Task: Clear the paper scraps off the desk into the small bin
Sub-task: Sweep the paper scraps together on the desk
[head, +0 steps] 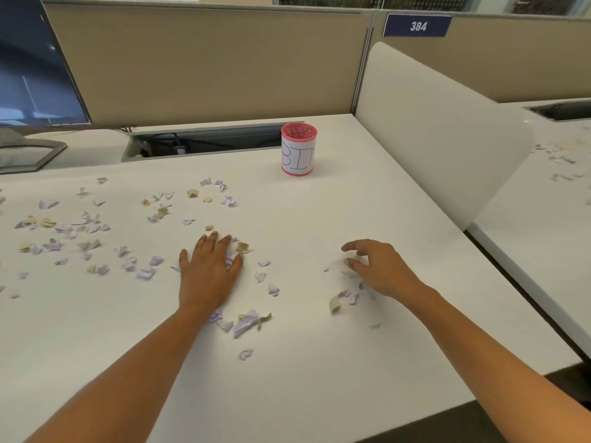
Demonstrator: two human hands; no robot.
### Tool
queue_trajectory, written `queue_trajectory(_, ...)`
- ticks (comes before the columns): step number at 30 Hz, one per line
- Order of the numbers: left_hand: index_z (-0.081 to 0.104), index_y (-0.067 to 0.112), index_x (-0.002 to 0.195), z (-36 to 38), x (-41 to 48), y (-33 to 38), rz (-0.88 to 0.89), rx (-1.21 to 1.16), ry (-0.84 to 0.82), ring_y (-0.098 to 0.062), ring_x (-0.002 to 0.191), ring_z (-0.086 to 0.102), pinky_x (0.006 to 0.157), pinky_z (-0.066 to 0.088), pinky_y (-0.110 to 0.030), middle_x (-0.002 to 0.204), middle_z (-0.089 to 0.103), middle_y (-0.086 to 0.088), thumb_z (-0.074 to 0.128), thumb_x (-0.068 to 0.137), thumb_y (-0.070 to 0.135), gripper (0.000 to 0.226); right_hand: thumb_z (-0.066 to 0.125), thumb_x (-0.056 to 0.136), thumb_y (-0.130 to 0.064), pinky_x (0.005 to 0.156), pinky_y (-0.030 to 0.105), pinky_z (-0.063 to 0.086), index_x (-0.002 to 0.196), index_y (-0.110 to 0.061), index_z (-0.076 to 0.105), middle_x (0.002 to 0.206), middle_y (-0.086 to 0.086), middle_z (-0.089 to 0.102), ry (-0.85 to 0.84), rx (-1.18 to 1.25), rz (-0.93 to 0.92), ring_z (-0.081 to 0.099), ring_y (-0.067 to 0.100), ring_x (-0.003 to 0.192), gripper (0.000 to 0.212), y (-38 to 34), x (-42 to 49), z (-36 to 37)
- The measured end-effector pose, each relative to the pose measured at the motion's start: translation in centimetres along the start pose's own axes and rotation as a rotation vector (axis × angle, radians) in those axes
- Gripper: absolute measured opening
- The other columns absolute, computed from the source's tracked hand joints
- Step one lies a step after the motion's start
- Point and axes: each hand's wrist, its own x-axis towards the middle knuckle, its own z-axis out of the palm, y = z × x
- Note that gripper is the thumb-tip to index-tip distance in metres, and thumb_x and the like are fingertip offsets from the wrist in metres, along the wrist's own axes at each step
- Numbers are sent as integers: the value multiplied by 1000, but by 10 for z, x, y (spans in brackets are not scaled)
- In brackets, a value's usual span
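Left grip [209, 270] flat on scraps [244, 324], crumpled lilac, tan

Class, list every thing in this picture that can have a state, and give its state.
small bin, upright, open-topped.
paper scraps, loose, scattered over the desk.
left hand, flat, fingers straight, pressing on scraps.
right hand, fingers curled over a scrap; grip unclear.
monitor, screen dark.
cable hatch, open.
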Motion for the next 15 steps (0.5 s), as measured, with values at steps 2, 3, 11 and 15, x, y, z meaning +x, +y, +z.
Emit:
queue_trajectory(2, 33, 23, 141, 0, 0, 0, 1, 2, 3, -18, 144, 19, 116, 12, -48, 154, 26, 0, 35, 95, 42, 49, 49, 94, -29, 102, 29, 36, 126, -24, 52, 135, -2, 51, -4, -26, 23, 47, 17, 124, 32, 6, -17, 1)
queue_trajectory(3, 33, 23, 141, 1, 0, 0, 1, 5, 4, -18, 144, 20, 116, 12, -48, 154, 26, 0, 35, 95, 42, 49, 48, 94, -31, 102, 29, 36, 128, -24, 50, 135, -2, 50, -13, -31, 25, 47, 16, 125, 34, 8, -25, 2)
queue_trajectory(11, 34, 22, 141, 1, -1, 0, 3, 10, 8, -20, 144, 20, 116, 12, -49, 154, 26, -2, 35, 96, 41, 50, 47, 94, -37, 110, 23, 24, 142, -24, 30, 153, -7, 26, -187, -113, 9, 28, 12, 139, 53, 12, -71, 10)
queue_trajectory(15, 35, 21, 141, 0, 0, 0, 1, 12, 15, -19, 143, 21, 116, 13, -49, 153, 28, -3, 36, 96, 41, 49, 40, 98, -20, 115, 24, 17, 147, -25, 16, 158, -6, 4, -209, -134, 23, 16, 13, 145, 55, 8, -78, 20)
